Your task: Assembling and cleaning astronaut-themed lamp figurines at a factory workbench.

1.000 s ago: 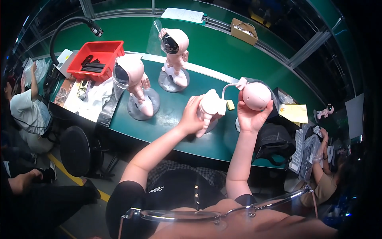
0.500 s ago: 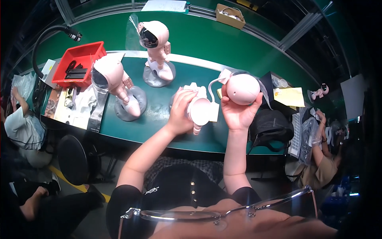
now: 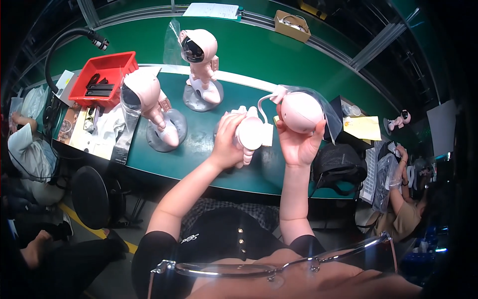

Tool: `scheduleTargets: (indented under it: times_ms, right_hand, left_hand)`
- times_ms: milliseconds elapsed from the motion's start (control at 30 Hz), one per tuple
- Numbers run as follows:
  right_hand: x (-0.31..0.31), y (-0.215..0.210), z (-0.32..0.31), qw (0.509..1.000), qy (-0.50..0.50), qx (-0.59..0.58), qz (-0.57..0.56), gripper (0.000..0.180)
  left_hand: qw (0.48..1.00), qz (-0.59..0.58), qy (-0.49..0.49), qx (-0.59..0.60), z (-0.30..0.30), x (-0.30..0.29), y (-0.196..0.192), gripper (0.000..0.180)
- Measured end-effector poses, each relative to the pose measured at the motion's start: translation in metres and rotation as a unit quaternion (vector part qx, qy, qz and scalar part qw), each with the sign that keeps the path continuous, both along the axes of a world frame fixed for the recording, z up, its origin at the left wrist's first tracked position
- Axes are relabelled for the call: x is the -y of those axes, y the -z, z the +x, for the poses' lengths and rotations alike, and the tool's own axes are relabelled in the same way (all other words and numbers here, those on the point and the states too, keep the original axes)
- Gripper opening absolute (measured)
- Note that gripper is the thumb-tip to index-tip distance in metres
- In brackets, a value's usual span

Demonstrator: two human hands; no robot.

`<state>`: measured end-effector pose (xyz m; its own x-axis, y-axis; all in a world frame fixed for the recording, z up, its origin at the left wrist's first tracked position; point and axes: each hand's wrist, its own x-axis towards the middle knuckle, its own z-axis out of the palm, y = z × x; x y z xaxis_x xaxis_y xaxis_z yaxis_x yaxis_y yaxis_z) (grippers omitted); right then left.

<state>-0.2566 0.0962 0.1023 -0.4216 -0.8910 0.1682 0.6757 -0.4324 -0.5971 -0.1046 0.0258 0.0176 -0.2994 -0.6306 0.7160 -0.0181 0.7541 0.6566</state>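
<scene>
My left hand (image 3: 230,140) wraps around a pink astronaut figure's body (image 3: 250,133), whose round open neck faces up. Off to its right, my right hand (image 3: 301,144) cradles the figure's pink round head (image 3: 302,112) from below, with clear plastic film over its far side. A pale curved piece (image 3: 261,107) reaches from the head down toward the body, beside a small cream tag or card (image 3: 267,135). Head and body are apart. Two whole astronaut figures stand on grey rocky bases: one left of my hand (image 3: 159,107), one farther back (image 3: 201,65). Both have dark visors and some plastic film.
On the left are a red bin (image 3: 107,74) with black parts and a flexible black lamp arm (image 3: 62,37). A black bag (image 3: 339,167), yellow paper (image 3: 362,127) and a keyboard (image 3: 368,167) lie on the right. Other people sit on both sides. A black stool (image 3: 93,197) stands lower left.
The head in my right hand has turned and tilted, so more of its plastic film shows at the right. My left hand keeps its hold on the body. The view has shifted slightly.
</scene>
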Motion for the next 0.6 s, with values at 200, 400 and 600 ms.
scheduleTargets:
  times_ms: [200,400,600]
  right_hand:
    - [0.0061,-0.0052,0.0022,0.990,-0.057,0.111,0.063,0.079]
    - [0.0051,-0.0020,0.0001,0.989,-0.058,0.118,0.062,0.078]
    - [0.0038,-0.0038,0.0026,0.997,-0.026,0.053,0.051,0.079]
  left_hand:
    - [1.000,0.010,-0.010,0.006,0.0020,0.0017,-0.0011,0.073]
    - [1.000,0.019,-0.007,0.003,0.0021,-0.0009,-0.0074,0.058]
    - [0.999,0.027,-0.019,0.006,0.0020,-0.0018,-0.0066,0.059]
